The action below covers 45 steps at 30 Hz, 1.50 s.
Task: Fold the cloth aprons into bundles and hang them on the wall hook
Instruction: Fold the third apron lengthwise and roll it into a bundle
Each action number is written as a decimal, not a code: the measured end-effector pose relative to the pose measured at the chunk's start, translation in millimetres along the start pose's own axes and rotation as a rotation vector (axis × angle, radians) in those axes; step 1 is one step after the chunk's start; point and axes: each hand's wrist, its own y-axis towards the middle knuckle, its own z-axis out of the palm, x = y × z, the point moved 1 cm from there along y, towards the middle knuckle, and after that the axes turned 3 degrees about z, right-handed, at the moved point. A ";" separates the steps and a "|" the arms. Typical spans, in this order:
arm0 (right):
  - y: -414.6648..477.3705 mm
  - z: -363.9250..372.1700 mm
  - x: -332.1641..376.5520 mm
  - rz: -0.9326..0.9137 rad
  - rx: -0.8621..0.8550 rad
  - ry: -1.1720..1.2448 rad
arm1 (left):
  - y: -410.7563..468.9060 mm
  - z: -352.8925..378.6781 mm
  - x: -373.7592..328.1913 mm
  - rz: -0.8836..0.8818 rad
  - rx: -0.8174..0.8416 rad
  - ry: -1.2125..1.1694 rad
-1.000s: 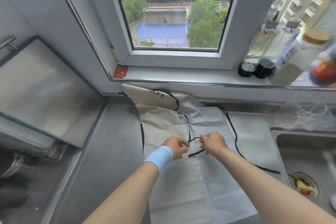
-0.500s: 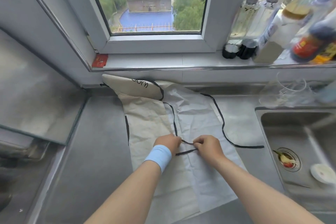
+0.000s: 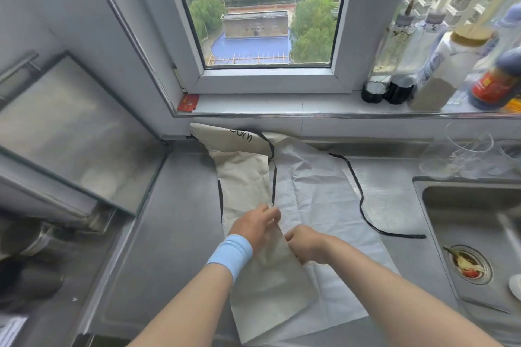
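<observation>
Apron (image 3: 242,177) lies flat along the steel counter (image 3: 174,234) in front of you, and both your hands are on its near half. Your left hand (image 3: 253,227), with a blue wristband (image 3: 231,255) on the wrist, has its fingers bent over the inner edge of the beige layer, just where the black trim line reaches them. The thumb is hidden, but it reads as a grip on that edge. Your right hand (image 3: 306,246) sits just beside it, knuckles up and fingers curled under, pinching the same beige edge, which stands up a little between the 2 hands.

The beige layer is folded over the left side of the white layer (image 3: 324,200), which spreads creased to the right and toward you. The far end of the apron climbs the wall below the window sill (image 3: 282,107), with dark lettering showing there. 1 black strap (image 3: 362,204) runs from that end down across the counter and ends near the sink (image 3: 465,200), touching neither hand.

In the sink, the drain strainer (image 3: 469,267) holds food scraps. On the sill stand 2 small black jars (image 3: 372,91), several bottles and a dark bottle with a red label (image 3: 496,82). A red tag (image 3: 188,102) lies at the sill's left end. Clear glassware (image 3: 468,146) stands on the counter behind the sink, and a tilted glass panel (image 3: 70,135) is on your left
</observation>
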 end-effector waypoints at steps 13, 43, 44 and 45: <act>-33.1 -65.8 -96.1 0.099 -0.722 -0.495 | -19.3 58.9 -36.3 -0.192 0.413 0.214; -49.9 -118.4 -116.6 0.177 -0.983 -0.770 | 20.6 62.4 -121.3 -0.045 0.135 -0.054; -51.6 -116.2 -110.4 0.095 -0.953 -0.649 | 23.5 61.6 -128.3 -0.013 0.108 -0.079; -54.3 -113.4 -102.4 -0.002 -0.870 -0.506 | 25.8 60.6 -136.3 0.024 0.080 -0.104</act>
